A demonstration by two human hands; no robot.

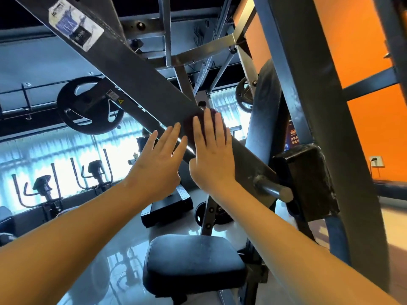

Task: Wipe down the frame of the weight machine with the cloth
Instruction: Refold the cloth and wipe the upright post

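Against grey frame (141, 84), right fingers (208, 125) flat on cloth (189, 130) (dark maroon), left fingers (169, 139) straight

Bare left hand (159, 160), right hand (211, 158), forearms (77, 230)

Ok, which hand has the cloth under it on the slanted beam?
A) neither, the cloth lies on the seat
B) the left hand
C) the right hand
C: the right hand presses the dark red cloth flat against the slanted beam, while the left hand beside it has none.
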